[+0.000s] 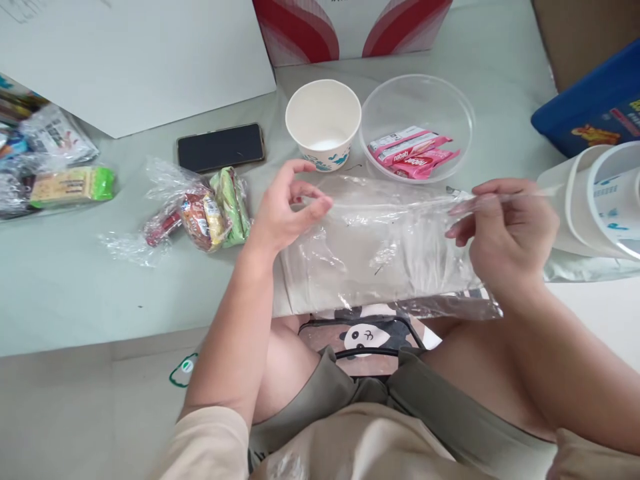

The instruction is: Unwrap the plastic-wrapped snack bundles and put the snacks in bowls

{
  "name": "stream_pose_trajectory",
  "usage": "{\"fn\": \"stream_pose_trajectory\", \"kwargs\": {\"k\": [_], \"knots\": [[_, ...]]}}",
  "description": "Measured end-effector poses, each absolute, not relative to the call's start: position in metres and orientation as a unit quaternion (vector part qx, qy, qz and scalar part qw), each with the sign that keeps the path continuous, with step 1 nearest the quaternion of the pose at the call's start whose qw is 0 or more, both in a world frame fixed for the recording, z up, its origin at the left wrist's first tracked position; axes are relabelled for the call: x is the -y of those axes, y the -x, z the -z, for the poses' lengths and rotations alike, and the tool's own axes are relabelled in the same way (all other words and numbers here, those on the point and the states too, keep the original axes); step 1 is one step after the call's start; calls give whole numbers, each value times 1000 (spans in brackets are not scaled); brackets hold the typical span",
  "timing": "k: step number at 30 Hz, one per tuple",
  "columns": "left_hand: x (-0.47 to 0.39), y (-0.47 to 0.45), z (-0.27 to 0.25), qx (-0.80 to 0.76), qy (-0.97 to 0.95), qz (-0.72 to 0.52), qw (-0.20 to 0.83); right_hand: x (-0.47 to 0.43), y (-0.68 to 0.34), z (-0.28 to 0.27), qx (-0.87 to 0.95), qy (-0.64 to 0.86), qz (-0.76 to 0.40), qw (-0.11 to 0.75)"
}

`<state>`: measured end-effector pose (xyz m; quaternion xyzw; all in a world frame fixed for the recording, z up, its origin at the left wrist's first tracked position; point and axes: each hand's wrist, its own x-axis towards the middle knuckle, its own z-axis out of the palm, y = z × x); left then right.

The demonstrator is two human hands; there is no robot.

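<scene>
A clear plastic bag [370, 247] spreads between my two hands at the table's front edge, its lower part hanging over. My left hand [287, 210] has thumb and a curled finger close together at the bag's upper left corner, with the index finger raised. On the other side my right hand [510, 230] pinches the bag's upper right part. Just beyond my left hand stands a white paper cup [323, 117] with a blue pattern. Beside it, a clear round plastic bowl [463, 127] holds several pink snack packets [413, 150].
Left of my left hand lie wrapped snacks [203, 217] and a black phone [220, 147]. More packets [70, 183] sit at far left. White boxes [150, 53] stand behind. At right are stacked tubs [575, 193] and a blue package [595, 100].
</scene>
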<state>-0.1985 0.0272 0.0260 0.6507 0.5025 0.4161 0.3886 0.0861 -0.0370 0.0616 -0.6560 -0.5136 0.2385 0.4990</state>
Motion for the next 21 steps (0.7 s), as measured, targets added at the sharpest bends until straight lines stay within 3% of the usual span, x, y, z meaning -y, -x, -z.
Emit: {"fn": "stream_pose_trajectory", "kwargs": {"k": [5,11,13,17,21], "knots": [[-29,196,-20,-480,-592,-409,502,26,-102,-59,479,608,-222,593],[-35,197,-27,-468,-481,-563,482,24,-112,-57,478,617,-204,591],[-32,197,-32,-459,-467,-539,530,23,-112,-56,478,617,-199,593],[-23,191,-35,-424,-491,-373,664,21,-112,-54,481,586,-170,629],[-22,184,-27,-444,-510,-358,644,20,-115,-52,495,540,-204,649]]}}
